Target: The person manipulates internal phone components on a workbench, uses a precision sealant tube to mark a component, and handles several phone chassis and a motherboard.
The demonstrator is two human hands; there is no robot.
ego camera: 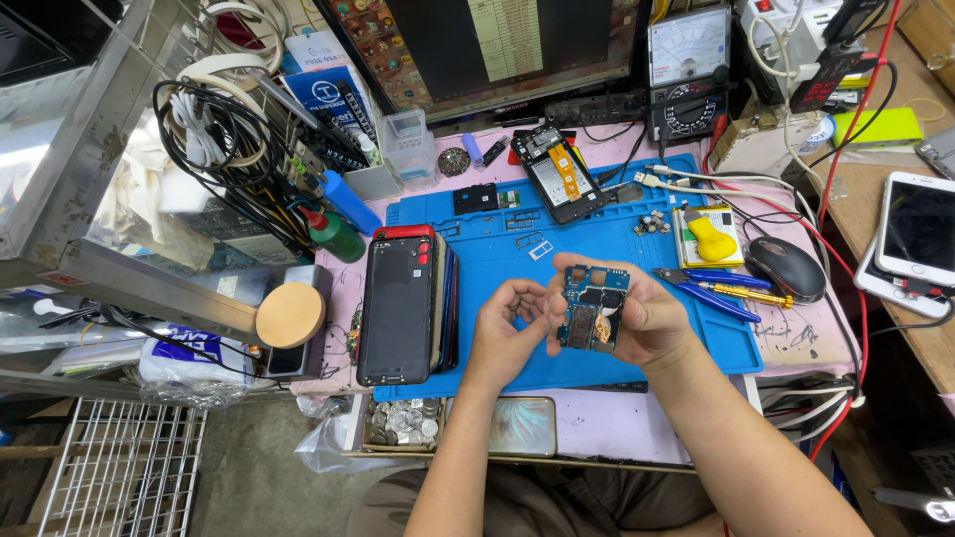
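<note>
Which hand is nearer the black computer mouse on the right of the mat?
Right. The right hand, holding the circuit board, sits just lower-left of the mouse; the left hand is farther left.

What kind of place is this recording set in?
Most likely a phone repair bench. The right hand holds a circuit board over a blue work mat, with an opened phone, stacked phones and an analog meter around it.

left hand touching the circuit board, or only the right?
Touching. Head view: the left hand has fingertips on the left edge of the circuit board, while the right hand grips it from the other side.
</note>
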